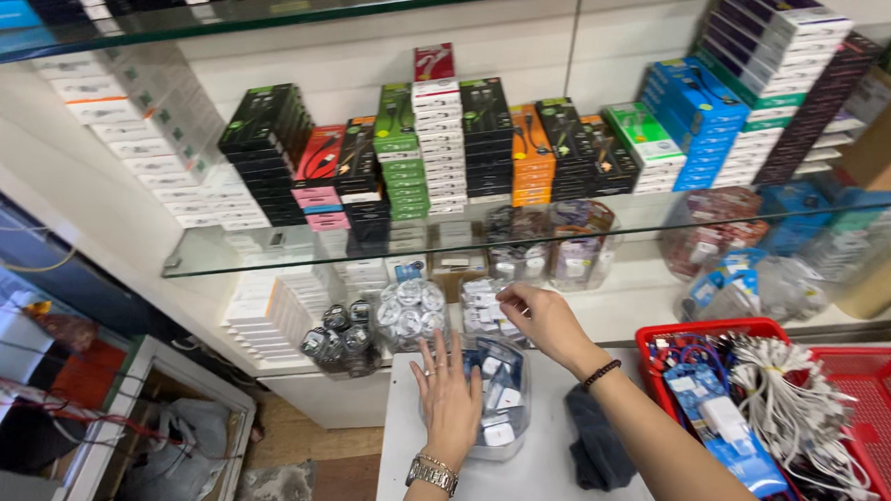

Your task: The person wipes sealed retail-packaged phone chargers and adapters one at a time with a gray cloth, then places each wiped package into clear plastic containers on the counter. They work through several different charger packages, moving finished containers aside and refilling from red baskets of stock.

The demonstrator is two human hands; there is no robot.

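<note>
My left hand (449, 391) lies flat, fingers spread, against the side of a clear plastic jar (502, 401) full of small white and blue packets. The jar stands on a white counter (535, 485). My right hand (541, 320) reaches over the jar toward the lower shelf, its fingertips pinched at a clear bag of small white items (481, 304). A watch is on my left wrist and a dark bead bracelet on my right.
Glass shelves (386, 243) carry stacks of coloured boxes. Clear jars (410, 312) sit on the lower shelf. A red basket (662, 335) of white cables and chargers stands at the right, a dark cloth (597, 453) beside the jar. A tape roll (890, 275) is far right.
</note>
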